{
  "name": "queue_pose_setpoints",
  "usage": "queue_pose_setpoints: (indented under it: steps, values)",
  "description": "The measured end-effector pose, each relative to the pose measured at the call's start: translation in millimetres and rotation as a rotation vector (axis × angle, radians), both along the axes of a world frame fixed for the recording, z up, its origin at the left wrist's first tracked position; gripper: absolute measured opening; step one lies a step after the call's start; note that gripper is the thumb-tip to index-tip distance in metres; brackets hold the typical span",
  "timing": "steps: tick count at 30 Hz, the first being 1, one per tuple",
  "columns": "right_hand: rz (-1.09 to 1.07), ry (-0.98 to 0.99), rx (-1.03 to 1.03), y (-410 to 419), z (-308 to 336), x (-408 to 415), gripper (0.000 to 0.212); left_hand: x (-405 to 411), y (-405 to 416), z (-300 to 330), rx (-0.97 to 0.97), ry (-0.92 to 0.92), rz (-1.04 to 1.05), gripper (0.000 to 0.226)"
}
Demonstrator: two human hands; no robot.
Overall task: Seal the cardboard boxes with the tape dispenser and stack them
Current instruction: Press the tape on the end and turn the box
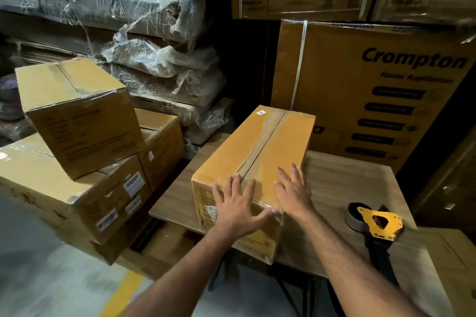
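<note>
Here's the box, lying lengthwise on the desk with its near end jutting past the front edge, a strip of tape running down the top seam. Both hands are flat on its near top end: the left hand spread over the corner, fingers apart, thumb reaching right; the right hand pressed down beside the seam, its grip open too, clamped on nothing. To the right on the desk lies the dispenser, yellow frame, roll at the back, black handle pointing toward us, well apart from the box. Off to the left, a stack of sealed boxes. Behind, a big Crompton carton and plastic-wrapped bundles.
</note>
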State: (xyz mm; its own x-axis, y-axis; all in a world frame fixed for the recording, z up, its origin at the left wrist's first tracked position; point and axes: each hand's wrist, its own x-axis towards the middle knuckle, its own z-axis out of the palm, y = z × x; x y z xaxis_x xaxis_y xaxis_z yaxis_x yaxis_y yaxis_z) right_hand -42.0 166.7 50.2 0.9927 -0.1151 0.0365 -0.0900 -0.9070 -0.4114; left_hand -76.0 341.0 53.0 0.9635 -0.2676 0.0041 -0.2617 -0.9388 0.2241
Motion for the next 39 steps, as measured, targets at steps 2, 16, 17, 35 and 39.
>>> queue_pose_setpoints:
  steps: [2, 16, 17, 35, 39]
  values:
    - [-0.043, 0.007, -0.017, 9.7, 3.2, -6.6, 0.056, 8.7, 16.4, -4.8, -0.015, 0.007, -0.095, 0.113]
    - [0.177, 0.002, -0.116, 10.8, 0.8, -3.8, 0.061, 22.3, 61.7, 10.9, 0.199, -0.09, -0.162, 0.074]
    - [0.201, -0.006, -0.157, 10.8, -0.5, -5.6, 0.064, 27.3, 70.1, 9.2, 0.198, -0.109, -0.204, 0.069]
    - [0.135, 0.029, -0.284, -6.3, -3.2, 24.8, 0.087, 63.5, 102.9, -17.3, 0.298, -0.148, 0.015, 0.096]
    - [0.167, 0.026, -0.189, -20.5, -7.9, 21.1, 0.084, 63.7, 75.0, -17.9, 0.158, -0.118, 0.126, 0.094]
